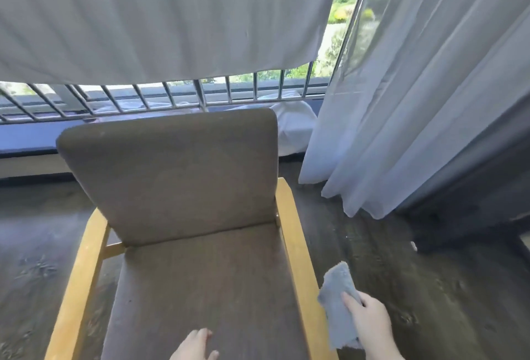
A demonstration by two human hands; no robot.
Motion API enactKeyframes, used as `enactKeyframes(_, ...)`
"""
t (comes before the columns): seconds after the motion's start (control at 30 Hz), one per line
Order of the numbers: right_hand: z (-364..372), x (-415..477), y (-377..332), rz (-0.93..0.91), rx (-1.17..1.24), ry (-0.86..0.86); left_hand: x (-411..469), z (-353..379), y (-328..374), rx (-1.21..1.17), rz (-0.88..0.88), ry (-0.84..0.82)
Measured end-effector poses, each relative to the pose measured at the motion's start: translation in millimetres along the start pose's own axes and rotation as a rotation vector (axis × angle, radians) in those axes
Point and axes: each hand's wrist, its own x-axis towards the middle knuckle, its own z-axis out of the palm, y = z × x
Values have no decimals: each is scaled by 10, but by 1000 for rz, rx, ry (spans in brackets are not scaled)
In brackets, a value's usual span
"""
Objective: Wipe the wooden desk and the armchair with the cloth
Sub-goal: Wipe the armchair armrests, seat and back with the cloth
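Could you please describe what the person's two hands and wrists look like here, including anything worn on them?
Both are bare. The left hand shows only partly at the bottom edge of the frame, with no glove or ring to be seen. The right hand and its wrist are likewise uncovered: no glove, watch, bracelet or sleeve shows before the frame cuts them off.

Armchair [183,176] at 12 o'clock: fabric over a wood frame.
Upholstery brown woven fabric, matt, faintly napped. Armrests [298,259] pale wood, smooth, low sheen. Cloth [337,302] at 4 o'clock grey, fluffy pile. Curtains [415,101] at 2 o'clock thin white fabric, semi-sheer. Railing [200,95] at 11 o'clock metal, glossy. Carpet [401,288] dark, rough, matt.
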Motion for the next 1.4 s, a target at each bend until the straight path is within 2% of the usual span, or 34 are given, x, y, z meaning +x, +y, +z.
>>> enactKeyframes(0.13,202,411,-288,-22,50,-1,680,-4,242,272,136,-1)
enactKeyframes(0.27,483,785,-604,-318,39,70,1463,-21,522,387,309,77)
enactKeyframes(0.33,669,997,-732,-513,-80,118,1846,-1,647,397,370,82)
enactKeyframes(0.4,940,1231,-729,-621,-339,47,2175,55,703,411,405,60)
enactKeyframes(0.5,1354,1466,-505,-527,-631,-187,2594,185,664,439,435,12)
enactKeyframes(0.53,1463,1490,-413,-512,-628,-183,2705,215,638,455,446,-19)
enactKeyframes(0.63,1686,1559,-289,-518,-518,-13,2944,319,547,526,493,-79)
enactKeyframes(0.73,1818,1840,-452,-571,-651,57,3043,413,468,544,520,-89)
enactKeyframes(0.8,1867,2167,-738,-591,-665,18,3089,438,443,553,512,-114)
enactKeyframes(0.9,1813,2610,-1317,-704,-554,-166,3144,456,454,589,494,-153)
enactKeyframes(0.97,1798,2734,-1427,-755,-478,-228,3161,466,456,616,487,-165)
enactKeyframes(1.03,1790,2575,-1137,-705,-504,-164,3148,474,447,621,477,-180)
enactKeyframes(1.13,1661,1803,-212,-693,-669,-19,3143,502,454,629,455,-186)
enactKeyframes(1.23,1521,1238,314,-635,-818,-19,3181,551,459,649,426,-188)
enactKeyframes(1.3,1560,1421,148,-598,-802,-41,3211,576,460,654,404,-190)
enactKeyframes(1.4,1809,2056,-577,-599,-609,-44,3213,588,481,672,390,-181)
